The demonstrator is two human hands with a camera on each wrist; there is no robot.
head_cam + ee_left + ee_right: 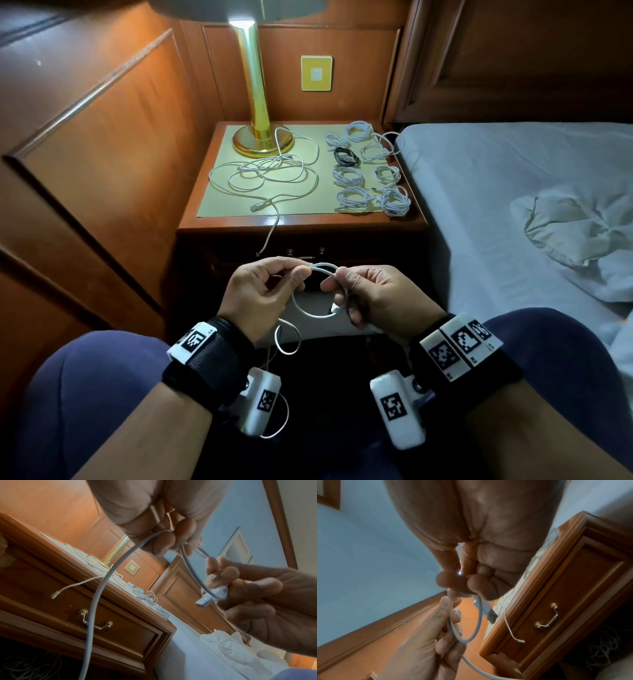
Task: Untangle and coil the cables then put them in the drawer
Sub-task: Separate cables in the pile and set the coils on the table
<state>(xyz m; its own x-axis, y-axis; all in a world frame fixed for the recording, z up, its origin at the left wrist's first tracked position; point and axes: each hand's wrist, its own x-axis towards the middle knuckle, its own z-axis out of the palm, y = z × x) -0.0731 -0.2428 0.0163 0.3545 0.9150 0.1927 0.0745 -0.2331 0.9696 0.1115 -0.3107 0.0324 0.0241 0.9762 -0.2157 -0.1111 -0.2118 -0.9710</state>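
My left hand (298, 274) and right hand (337, 278) hold one white cable (323, 265) above my lap, bent into a small loop between them. The left pinches the cable (102, 588) between thumb and fingers; its tail hangs down past my wrist. The right hand (467, 584) grips the end with the USB plug (489, 614), also visible in the left wrist view as the USB plug (205, 599). A tangle of white cables (263, 171) lies on the nightstand (301, 222). Several coiled cables (370, 178), one black (346, 156), lie on its right side. The drawer (120, 632) is closed.
A brass lamp (257, 102) stands at the back of the nightstand. One loose cable end (270, 233) hangs over the front edge above the drawer handle (547, 618). The bed (513, 205) borders the right side; wood panelling closes the left. My knees frame the hands.
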